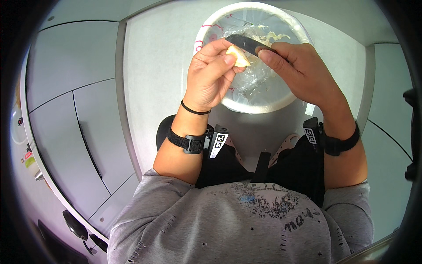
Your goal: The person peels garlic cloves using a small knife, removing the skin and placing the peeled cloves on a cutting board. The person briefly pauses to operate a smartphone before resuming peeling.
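My left hand (211,72) pinches a pale yellow piece of food (238,56), seemingly peeled, between thumb and fingers. In my right hand (296,67) is a dark, flat tool (245,43), which looks like a knife blade; its handle is hidden in my grip. The tool's rounded end lies just above the piece, close to my left fingertips. Both hands are over a round bin (270,107) lined with a clear plastic bag. Inside the bin are crumpled clear plastic (252,77) and pale scraps (272,35).
Grey cabinet fronts stand at the left (66,59) and right (387,92). A counter edge (43,161) curves along the far left, with small items beyond it. My knees and pink shoes (286,145) are just below the bin.
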Tool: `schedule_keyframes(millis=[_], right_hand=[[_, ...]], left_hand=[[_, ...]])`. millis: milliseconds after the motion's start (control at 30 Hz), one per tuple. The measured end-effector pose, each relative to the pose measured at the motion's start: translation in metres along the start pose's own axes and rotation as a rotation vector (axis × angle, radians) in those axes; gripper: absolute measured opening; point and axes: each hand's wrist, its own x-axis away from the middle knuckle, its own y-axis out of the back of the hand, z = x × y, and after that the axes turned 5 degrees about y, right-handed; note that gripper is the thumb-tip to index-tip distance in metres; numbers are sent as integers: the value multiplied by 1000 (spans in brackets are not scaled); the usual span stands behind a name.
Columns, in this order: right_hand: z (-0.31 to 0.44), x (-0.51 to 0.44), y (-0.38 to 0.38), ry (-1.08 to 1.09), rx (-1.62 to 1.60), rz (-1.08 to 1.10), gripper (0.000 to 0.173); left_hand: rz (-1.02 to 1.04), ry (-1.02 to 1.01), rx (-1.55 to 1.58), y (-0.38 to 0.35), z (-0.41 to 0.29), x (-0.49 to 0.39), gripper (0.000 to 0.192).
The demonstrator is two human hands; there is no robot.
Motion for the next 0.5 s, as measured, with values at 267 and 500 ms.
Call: schedule_keyframes(millis=[267, 500], right_hand=[[-3, 0, -5, -90, -179, -29, 29], [-2, 1, -15, -153, -250, -167, 25]], left_hand=[[-97, -72, -88, -12, 2, -1, 21], [-222, -102, -311, -21, 9, -6, 21]])
